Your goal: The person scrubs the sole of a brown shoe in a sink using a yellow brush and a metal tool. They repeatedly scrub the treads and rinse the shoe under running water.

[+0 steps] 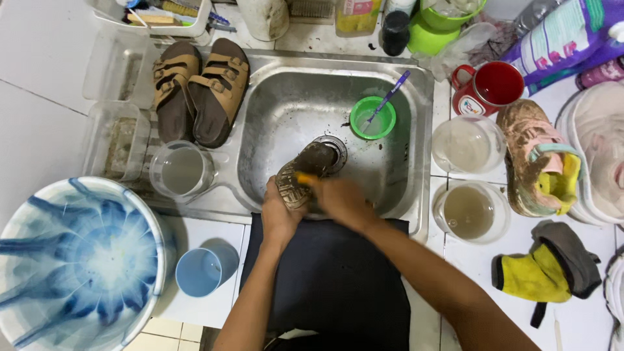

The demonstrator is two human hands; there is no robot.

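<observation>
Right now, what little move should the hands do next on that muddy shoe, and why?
Probably keep scrubbing along the sole. The left hand holds the shoe sole-up in the sink, and the right hand presses what looks like a small yellow brush on it. The sole looks brown with mud.

Both forearms rise from 6 o'clock and converge toward the centre. The left hand (278, 211) is curled, fingers wrapped in a firm grip, wrist straight. The right hand (339, 198), just beside it at 3 o'clock, is closed too, knuckles up, slightly blurred.
</observation>
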